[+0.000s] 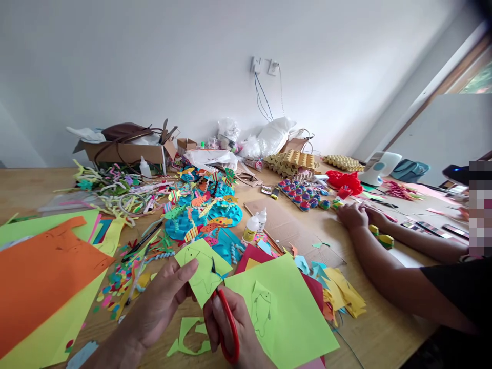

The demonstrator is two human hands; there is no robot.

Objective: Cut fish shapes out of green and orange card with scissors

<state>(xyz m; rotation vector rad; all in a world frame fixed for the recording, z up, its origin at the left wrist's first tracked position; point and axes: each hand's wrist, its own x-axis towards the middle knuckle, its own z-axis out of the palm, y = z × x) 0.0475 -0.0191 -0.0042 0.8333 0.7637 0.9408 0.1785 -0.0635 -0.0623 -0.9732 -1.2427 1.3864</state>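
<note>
Against a pale wall with two plugged-in outlets, a wooden table (23, 184) lies crowded with craft scraps as a pair of bare hands works at its near edge. The left hand (165, 292) pinches a lime-green paper piece (202, 271) between thumb and fingers, clamped at its left side; the piece bears a pencilled or inked outline. The right hand (230, 315) is closed around the red-handled scissors (232, 328), whose blades meet the same piece at its right side. Just below, a curved green offcut (188, 342) lies on the wood. To the right, a fish drawing (262, 310) rests on a larger green sheet (295, 312), which overlaps dark red paper (313, 292). An orange sheet (42, 282) spreads at far left. Two white glue bottles (251, 227) stand side by side beyond the hands, near colorful paper fish (200, 200) on blue shapes. Farther right, another person's forearms (378, 266) reach across the table, near painted egg-carton cups (302, 195).
</note>
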